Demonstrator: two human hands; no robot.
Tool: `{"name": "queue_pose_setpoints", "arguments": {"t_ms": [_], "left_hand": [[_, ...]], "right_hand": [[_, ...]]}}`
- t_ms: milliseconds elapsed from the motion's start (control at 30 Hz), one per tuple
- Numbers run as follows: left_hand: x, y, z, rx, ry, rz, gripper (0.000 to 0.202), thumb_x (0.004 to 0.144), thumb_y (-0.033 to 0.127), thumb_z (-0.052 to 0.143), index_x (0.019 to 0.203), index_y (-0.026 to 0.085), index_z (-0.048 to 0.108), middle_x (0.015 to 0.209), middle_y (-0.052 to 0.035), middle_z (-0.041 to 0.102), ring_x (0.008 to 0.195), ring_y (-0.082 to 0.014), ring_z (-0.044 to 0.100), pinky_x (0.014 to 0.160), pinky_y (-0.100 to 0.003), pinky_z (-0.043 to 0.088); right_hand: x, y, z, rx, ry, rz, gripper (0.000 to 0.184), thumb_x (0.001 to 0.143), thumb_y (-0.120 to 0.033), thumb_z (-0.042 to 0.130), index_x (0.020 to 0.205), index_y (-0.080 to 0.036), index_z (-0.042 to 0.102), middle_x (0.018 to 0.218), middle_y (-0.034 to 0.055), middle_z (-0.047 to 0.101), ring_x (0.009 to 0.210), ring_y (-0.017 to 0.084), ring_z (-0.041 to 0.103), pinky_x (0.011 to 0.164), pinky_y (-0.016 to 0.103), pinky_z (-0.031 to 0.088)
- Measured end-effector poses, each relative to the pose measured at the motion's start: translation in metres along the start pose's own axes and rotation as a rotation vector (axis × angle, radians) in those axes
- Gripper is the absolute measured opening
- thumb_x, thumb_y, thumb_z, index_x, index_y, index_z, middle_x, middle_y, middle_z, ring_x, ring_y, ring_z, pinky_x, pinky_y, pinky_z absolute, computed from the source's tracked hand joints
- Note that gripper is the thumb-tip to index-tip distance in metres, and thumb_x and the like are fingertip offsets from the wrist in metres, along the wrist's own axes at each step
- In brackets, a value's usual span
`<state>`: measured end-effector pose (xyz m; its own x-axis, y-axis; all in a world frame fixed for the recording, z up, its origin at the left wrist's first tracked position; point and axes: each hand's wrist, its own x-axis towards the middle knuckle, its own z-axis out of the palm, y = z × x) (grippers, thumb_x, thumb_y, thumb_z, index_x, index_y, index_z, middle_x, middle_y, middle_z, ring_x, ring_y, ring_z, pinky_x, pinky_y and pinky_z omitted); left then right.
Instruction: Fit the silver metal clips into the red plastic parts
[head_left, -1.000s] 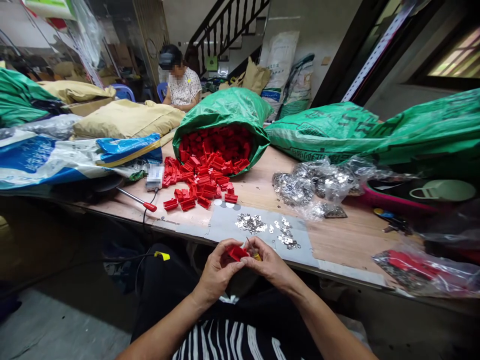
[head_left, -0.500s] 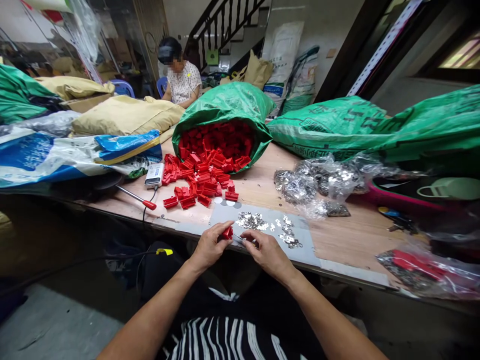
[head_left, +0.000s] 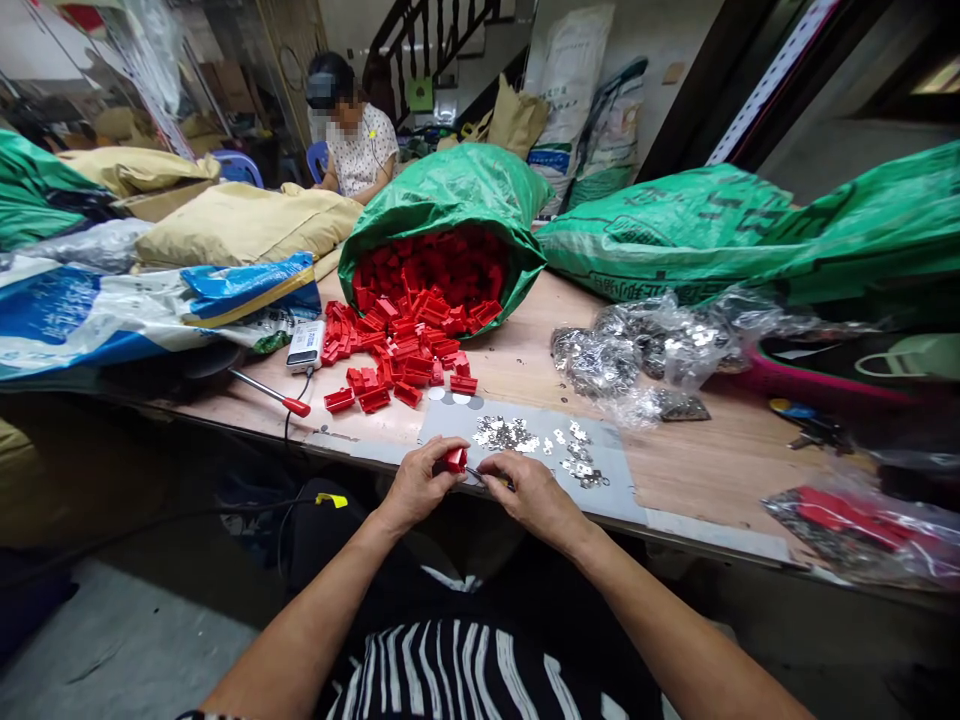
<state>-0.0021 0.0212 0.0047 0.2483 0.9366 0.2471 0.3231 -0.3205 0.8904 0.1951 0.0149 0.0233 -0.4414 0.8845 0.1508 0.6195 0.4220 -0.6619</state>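
Your left grip point(head_left: 416, 490) is closed around a red part point(head_left: 456, 460), thumb and fingers clamped on it, with its end turned toward your other hand. Your right grip point(head_left: 532, 495) is clamped on a thin tool point(head_left: 475, 473), its metal shaft pointing left from your fingertips to that end; whether the tip sits inside the part, you cannot tell from here. Both grips are close together at the near edge of the worktop point(head_left: 517, 365), the red part between them on the left grip's side.

Just beyond your grips lies a grey sheet point(head_left: 613, 455) bearing a pile of small metal plates point(head_left: 504, 434), with a looser scatter of plates point(head_left: 581, 462) ahead and to the right of your right grip. Past your left grip, a heap of red parts point(head_left: 397, 350) spills from the mouth of a green sack point(head_left: 457, 190). Farther left of that grip are a white device point(head_left: 305, 345) and a red-handled lever point(head_left: 271, 392). Well to the right of your right grip, clear bags point(head_left: 637, 350) hold more metal pieces.
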Motion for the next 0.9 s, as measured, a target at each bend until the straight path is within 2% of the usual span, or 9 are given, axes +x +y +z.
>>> {"name": "queue_pose_setpoints", "arguments": {"t_ms": [367, 633, 900], "left_hand": [[-0.002, -0.003, 0.001, 0.000, 0.016, -0.010, 0.037, 0.072, 0.017, 0.068, 0.108, 0.025, 0.066, 0.105, -0.0027, 0.070, 0.096, -0.0193, 0.065, 0.096, -0.038, 0.047], [-0.002, -0.004, 0.002, 0.048, 0.004, -0.004, 0.036, 0.074, 0.016, 0.066, 0.109, 0.023, 0.064, 0.104, -0.0036, 0.071, 0.093, -0.0185, 0.065, 0.086, -0.032, 0.050], [-0.002, -0.006, 0.004, 0.046, 0.016, 0.000, 0.033, 0.075, 0.017, 0.065, 0.107, 0.023, 0.065, 0.102, -0.0030, 0.071, 0.091, -0.0180, 0.065, 0.084, -0.030, 0.050]], "right_hand": [[0.001, 0.002, 0.003, 0.000, 0.007, -0.015, 0.016, 0.086, -0.019, 0.052, 0.093, -0.023, 0.066, 0.091, 0.0044, 0.068, 0.086, 0.018, 0.062, 0.078, 0.031, 0.047], [-0.001, -0.003, 0.006, -0.074, 0.018, 0.004, 0.016, 0.087, -0.016, 0.050, 0.092, -0.022, 0.064, 0.090, 0.0049, 0.065, 0.084, 0.018, 0.061, 0.077, 0.031, 0.047], [0.001, -0.011, 0.015, -0.116, 0.050, 0.035, 0.015, 0.086, -0.013, 0.049, 0.088, -0.020, 0.062, 0.086, 0.0055, 0.063, 0.080, 0.018, 0.059, 0.073, 0.030, 0.046]]}}
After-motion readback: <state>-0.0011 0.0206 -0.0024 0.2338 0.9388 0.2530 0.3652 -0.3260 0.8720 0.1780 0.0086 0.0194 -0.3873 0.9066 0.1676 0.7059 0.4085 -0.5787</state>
